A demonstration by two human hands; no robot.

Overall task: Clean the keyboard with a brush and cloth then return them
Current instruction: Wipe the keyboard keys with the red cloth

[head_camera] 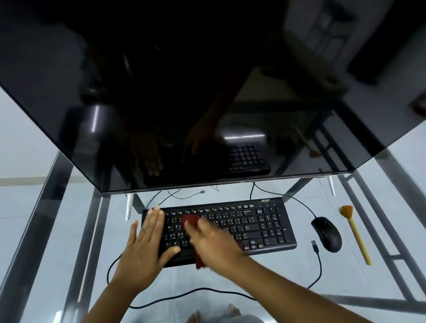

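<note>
The black keyboard (257, 222) lies on the glass counter (271, 273) just in front of the dark monitor (181, 102); the left hand (147, 238) rests flat on the keyboard's left end, its grip apart with the fingers straight and holding nothing. The right hand (210, 241), blurred, lies over the keyboard's left-centre keys with its grip closed on the red cloth (190, 220), which touches the keys; the brush (355, 233) lies well right of the keyboard, beyond the mouse (326, 233), its bristles pointing toward the monitor.
</note>
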